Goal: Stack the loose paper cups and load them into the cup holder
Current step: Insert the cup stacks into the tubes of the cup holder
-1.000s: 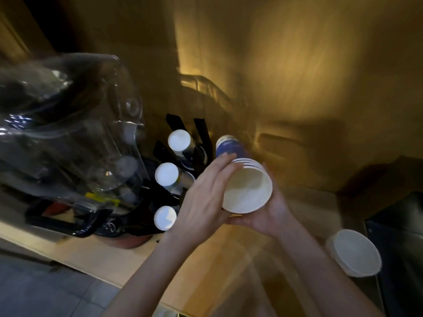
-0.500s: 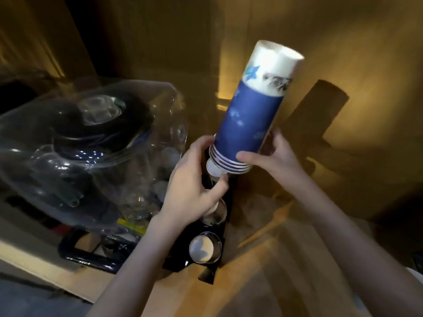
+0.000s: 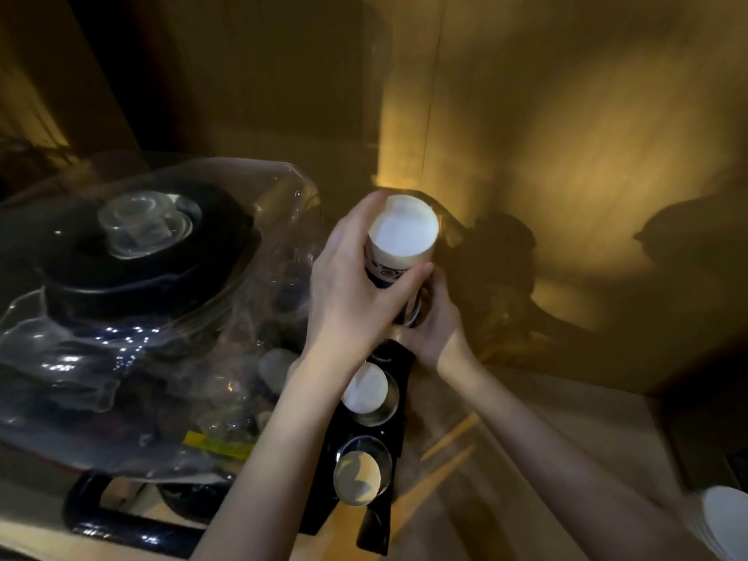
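Observation:
A stack of blue and white paper cups stands upside down, white base up, over the far slot of the black cup holder. My left hand wraps around the stack's upper part from the left. My right hand grips its lower end at the holder's far ring, which is hidden by both hands. Two nearer slots each hold upturned cups, one with a white base and one nearer with a shaded base.
A large clear plastic water bottle lies to the left on a dark stand, close to my left forearm. More white cups sit at the right edge. A wooden wall rises behind, and the wooden counter runs below.
The cup stack swung from tilted high in the air to upright, and it came down onto the holder's far slot. My left hand moved from the holder up onto the stack.

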A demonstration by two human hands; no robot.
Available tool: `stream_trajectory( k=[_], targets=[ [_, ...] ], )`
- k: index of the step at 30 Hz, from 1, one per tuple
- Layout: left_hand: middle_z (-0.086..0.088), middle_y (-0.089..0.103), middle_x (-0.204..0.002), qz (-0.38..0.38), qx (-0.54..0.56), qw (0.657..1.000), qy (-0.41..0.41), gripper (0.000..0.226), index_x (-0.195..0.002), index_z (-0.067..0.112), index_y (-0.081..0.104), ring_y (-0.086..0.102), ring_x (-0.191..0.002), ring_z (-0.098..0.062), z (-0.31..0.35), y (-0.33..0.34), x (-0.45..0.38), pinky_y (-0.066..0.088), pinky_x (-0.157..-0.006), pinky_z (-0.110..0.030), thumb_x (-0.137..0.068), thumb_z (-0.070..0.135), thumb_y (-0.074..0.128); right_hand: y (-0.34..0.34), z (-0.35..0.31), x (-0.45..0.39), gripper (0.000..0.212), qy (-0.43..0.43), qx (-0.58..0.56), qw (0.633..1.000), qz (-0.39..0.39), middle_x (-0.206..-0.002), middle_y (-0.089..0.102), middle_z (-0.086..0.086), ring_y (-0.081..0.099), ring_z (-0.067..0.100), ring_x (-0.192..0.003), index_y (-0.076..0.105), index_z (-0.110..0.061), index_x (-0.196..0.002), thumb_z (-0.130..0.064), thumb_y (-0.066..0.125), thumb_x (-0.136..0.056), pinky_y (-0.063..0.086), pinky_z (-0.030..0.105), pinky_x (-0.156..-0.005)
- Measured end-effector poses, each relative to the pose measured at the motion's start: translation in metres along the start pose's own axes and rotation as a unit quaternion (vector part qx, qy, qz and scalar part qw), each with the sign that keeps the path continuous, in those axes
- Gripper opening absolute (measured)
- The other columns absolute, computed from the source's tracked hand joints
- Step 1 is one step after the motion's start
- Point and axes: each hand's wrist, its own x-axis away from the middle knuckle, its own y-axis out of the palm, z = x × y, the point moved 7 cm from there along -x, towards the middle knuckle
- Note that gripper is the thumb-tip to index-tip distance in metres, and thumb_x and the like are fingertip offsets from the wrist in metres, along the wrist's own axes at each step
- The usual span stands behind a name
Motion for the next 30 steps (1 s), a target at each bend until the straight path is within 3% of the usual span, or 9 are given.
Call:
stream_trajectory(
  k=[3, 6, 9, 12, 16, 21, 27, 30],
  targets=[
    [0.004, 0.053, -0.131, -0.020, -0.005, 1.000, -0.023, 0.074, -0.134, 0.024, 0.040, 0.043, -0.113, 0.001, -0.011, 0.007, 0.000, 0.030, -0.086, 0.002, -0.070, 0.028, 0.076, -0.001, 0.008, -0.001, 0.087, 0.009, 0.013, 1.000, 0.003, -0.104, 0.055, -0.018, 0.056, 0.002, -0.098, 0.032, -0.037, -0.121, -0.025, 0.087, -0.054, 0.044, 0.002, -0.075],
    [0.001, 0.050, -0.134, -0.035, -0.007, 0.998, -0.060, 0.081, -0.138, 0.023, 0.034, 0.043, -0.121, -0.007, -0.028, 0.015, 0.002, 0.026, -0.088, -0.005, -0.069, 0.026, 0.077, 0.000, 0.020, 0.000, 0.088, 0.007, 0.055, 0.998, -0.005, -0.110, 0.049, -0.016, 0.048, 0.000, -0.101, 0.033, -0.022, -0.132, -0.019, 0.084, -0.062, 0.037, -0.006, -0.070],
    [-0.004, 0.049, -0.131, -0.046, -0.027, 0.996, -0.075, 0.079, -0.136, 0.019, 0.036, 0.046, -0.118, -0.015, -0.043, 0.024, 0.006, 0.023, -0.084, -0.004, -0.069, 0.024, 0.077, 0.005, 0.035, -0.001, 0.085, 0.030, 0.088, 0.996, -0.010, -0.117, 0.049, -0.012, 0.047, 0.003, -0.107, 0.035, -0.022, -0.134, -0.027, 0.082, -0.063, 0.041, 0.005, -0.075],
    [-0.006, 0.048, -0.124, -0.080, -0.034, 0.993, -0.083, 0.071, -0.129, 0.016, 0.042, 0.046, -0.108, -0.013, -0.056, 0.040, 0.013, 0.026, -0.079, -0.004, -0.067, 0.020, 0.077, 0.012, 0.044, -0.004, 0.076, 0.058, 0.121, 0.991, -0.013, -0.121, 0.056, -0.002, 0.055, 0.014, -0.111, 0.045, -0.016, -0.124, -0.038, 0.081, -0.061, 0.044, 0.024, -0.081],
    [-0.008, 0.048, -0.123, -0.114, -0.052, 0.986, -0.113, 0.069, -0.125, 0.012, 0.041, 0.045, -0.105, -0.013, -0.074, 0.065, 0.023, 0.023, -0.080, -0.007, -0.067, 0.018, 0.077, 0.007, 0.039, 0.001, 0.077, 0.009, 0.157, 0.987, 0.036, -0.126, 0.054, 0.006, 0.052, 0.020, -0.119, 0.045, -0.010, -0.126, -0.038, 0.078, -0.062, 0.047, 0.034, -0.094],
    [-0.010, 0.049, -0.124, -0.120, -0.063, 0.981, -0.136, 0.067, -0.126, 0.010, 0.041, 0.049, -0.114, -0.022, -0.092, 0.076, 0.023, 0.029, -0.081, -0.012, -0.070, 0.020, 0.076, 0.002, 0.036, 0.003, 0.068, -0.008, 0.159, 0.986, 0.047, -0.127, 0.052, 0.013, 0.050, 0.026, -0.119, 0.044, -0.005, -0.128, -0.017, 0.075, -0.068, 0.044, 0.033, -0.095],
    [-0.013, 0.052, -0.126, -0.136, -0.097, 0.978, -0.127, 0.070, -0.128, 0.005, 0.041, 0.048, -0.118, -0.025, -0.101, 0.076, 0.019, 0.028, -0.084, -0.012, -0.071, 0.023, 0.076, 0.006, 0.025, 0.000, 0.066, -0.023, 0.229, 0.973, -0.014, -0.129, 0.051, 0.010, 0.052, 0.025, -0.117, 0.039, -0.009, -0.134, -0.018, 0.068, -0.075, 0.046, 0.030, -0.086],
    [-0.014, 0.048, -0.133, -0.151, -0.144, 0.969, -0.133, 0.071, -0.134, 0.007, 0.035, 0.048, -0.121, -0.028, -0.095, 0.077, 0.019, 0.041, -0.093, -0.031, -0.077, 0.030, 0.070, 0.006, 0.015, 0.003, 0.065, -0.028, 0.333, 0.939, -0.076, -0.124, 0.054, 0.011, 0.053, 0.028, -0.112, 0.033, -0.012, -0.137, -0.030, 0.062, -0.081, 0.049, 0.039, -0.083]
  ],
)
